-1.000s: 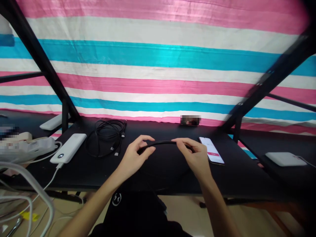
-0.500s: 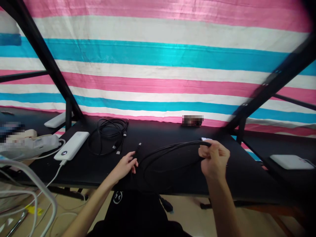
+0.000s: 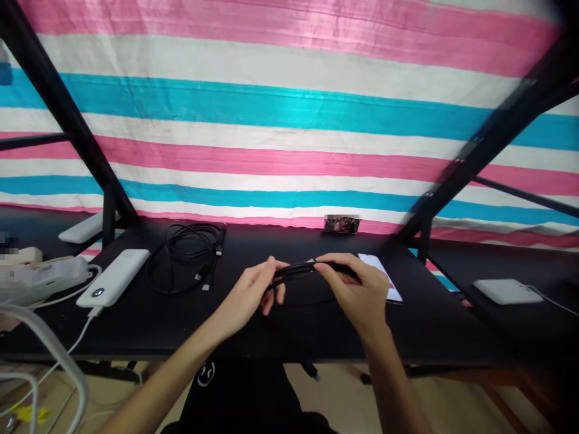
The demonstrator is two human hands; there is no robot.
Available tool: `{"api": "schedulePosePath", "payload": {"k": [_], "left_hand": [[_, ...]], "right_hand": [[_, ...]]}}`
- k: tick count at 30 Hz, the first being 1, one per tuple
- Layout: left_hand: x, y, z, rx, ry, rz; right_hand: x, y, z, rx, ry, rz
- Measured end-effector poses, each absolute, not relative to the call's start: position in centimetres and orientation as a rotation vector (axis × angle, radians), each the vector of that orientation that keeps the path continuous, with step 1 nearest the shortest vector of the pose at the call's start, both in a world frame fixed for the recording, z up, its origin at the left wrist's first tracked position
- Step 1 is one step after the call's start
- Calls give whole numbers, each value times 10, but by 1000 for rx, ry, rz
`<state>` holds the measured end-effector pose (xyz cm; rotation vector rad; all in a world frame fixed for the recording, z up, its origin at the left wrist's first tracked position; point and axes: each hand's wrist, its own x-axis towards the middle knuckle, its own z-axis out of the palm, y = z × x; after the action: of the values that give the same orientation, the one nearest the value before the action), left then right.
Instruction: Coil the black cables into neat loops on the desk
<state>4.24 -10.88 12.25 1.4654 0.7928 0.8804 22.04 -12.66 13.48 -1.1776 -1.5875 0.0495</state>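
Note:
Both my hands are closed around a bundled black cable (image 3: 298, 269) above the front half of the black table. My left hand (image 3: 253, 289) grips its left part between thumb and fingers. Farther right, my right hand (image 3: 355, 286) pinches the same bundle, fingers curled over it. Several strands run side by side between the hands, and a small light connector shows among them. A second black cable (image 3: 190, 241) lies loosely coiled to the left on the table, its plug ends toward me. Partly behind my right hand rests a phone (image 3: 392, 288) with a lit screen.
A white power bank (image 3: 115, 277) with a plugged-in cable lies left. Another white power bank (image 3: 506, 291) is on the right. A small dark device (image 3: 342, 224) stands at the back. A white power strip (image 3: 49, 274) sits far left. Black metal frame bars (image 3: 76, 132) flank a striped sheet.
My hands have come together, the right moving left and the left moving right. My left hand now grips the cable bundle, which is drawn closer. The phone is more exposed.

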Motion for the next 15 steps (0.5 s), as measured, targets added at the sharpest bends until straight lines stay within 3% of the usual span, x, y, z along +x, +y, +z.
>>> {"api": "schedulePosePath", "payload": {"k": [9,15], "left_hand": [[45,-109,116,1783,940,904],[43,-112,119,1626,813,840]], "right_hand": [[219,-131,134,-1177,-2065,-160],[218,-136,132,-1096,-2085,-147]]}}
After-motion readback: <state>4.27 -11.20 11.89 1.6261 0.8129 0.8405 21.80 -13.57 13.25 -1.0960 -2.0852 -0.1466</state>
